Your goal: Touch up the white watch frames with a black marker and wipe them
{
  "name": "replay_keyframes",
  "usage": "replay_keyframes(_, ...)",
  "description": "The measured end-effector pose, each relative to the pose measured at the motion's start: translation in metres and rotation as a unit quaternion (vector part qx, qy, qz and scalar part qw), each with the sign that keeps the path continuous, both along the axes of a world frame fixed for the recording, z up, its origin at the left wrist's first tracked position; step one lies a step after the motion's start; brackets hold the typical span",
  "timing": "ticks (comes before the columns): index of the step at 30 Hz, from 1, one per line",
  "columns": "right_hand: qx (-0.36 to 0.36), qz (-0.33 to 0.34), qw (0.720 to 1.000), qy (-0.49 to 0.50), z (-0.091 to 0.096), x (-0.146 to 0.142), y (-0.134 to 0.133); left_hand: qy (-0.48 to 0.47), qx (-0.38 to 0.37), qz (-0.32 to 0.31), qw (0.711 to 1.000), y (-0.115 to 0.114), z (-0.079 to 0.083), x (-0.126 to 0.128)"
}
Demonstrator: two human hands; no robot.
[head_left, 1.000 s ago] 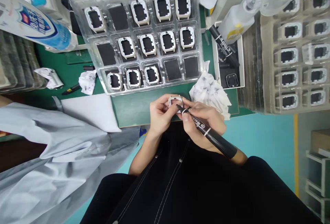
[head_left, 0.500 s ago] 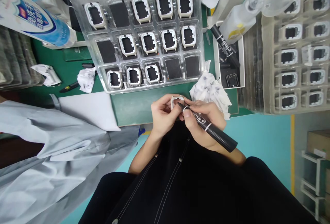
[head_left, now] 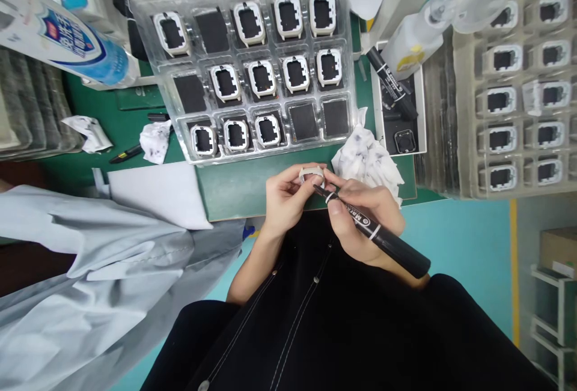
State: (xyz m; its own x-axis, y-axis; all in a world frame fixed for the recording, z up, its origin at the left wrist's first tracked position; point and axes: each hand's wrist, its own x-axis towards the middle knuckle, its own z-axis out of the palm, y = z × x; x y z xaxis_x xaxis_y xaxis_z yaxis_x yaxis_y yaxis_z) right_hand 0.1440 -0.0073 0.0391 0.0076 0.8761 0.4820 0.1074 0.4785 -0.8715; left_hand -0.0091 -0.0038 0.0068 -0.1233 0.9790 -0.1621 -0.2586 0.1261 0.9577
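Black marker [head_left: 396, 250], clasped in the right grip [head_left: 354, 239], points its tip just beside the pale frame [head_left: 311, 172] pinched in the left grip [head_left: 287, 203], around the near edge of the tabletop [head_left: 232, 193]; room opens leftward toward a white pad [head_left: 155, 196]; crumpled cloth [head_left: 367, 163] crowds rightward, transparent tray [head_left: 283, 145] beyond.

Middle tray [head_left: 270, 152]: 15 pockets [head_left: 303, 122], 11 white frames [head_left: 251, 41]. Right tray [head_left: 467, 109]: 10 more frames [head_left: 512, 101] visible. Also counted: 1 held frame [head_left: 310, 171], 1 held marker [head_left: 383, 241], 2 bottles [head_left: 412, 42].
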Motion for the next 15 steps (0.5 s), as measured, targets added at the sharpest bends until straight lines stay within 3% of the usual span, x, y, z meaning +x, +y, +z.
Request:
replay_keyframes(5,-0.027,0.015,0.999,-0.026,0.005,0.004,-0.004,-0.004,-0.011,-0.019,1.000,-0.002,-0.007,-0.004)
replay_keyframes(15,-0.010,0.054,0.998,0.006,0.008,0.004,-0.001,-0.044,-0.013,-0.056,0.997,-0.005,-0.012,-0.011)
